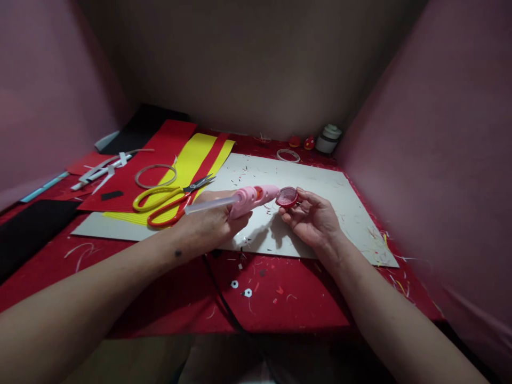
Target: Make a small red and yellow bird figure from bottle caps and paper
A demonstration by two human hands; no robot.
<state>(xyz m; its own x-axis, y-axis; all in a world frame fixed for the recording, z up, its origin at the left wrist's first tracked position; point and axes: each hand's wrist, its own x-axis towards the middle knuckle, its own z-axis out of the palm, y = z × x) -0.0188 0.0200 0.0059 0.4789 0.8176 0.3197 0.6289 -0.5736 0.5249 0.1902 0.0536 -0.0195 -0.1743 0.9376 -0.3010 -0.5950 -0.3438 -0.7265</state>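
Note:
My left hand (218, 226) is wrapped round a pink hot glue gun (252, 200) with a clear glue stick (210, 204) jutting from its back. The gun's nozzle end points right, at a small red ridged paper cup (287, 198) whose hollow side faces me. Whether the nozzle touches the cup cannot be told. My right hand (314, 216) pinches the cup by its right rim between thumb and fingers. Both hands are above a white board (276, 234). Just left of my left hand lie scissors (168, 197) with one yellow and one red handle.
Corrugated red (140, 165) and yellow sheets (192, 154) overlap the board's left side. Black sheets (36, 229), rolled strips (156, 176) and paper scraps lie around. A small jar (328, 138) and a small red figure (309, 142) stand at the back right. A black cord (224, 298) crosses the front edge.

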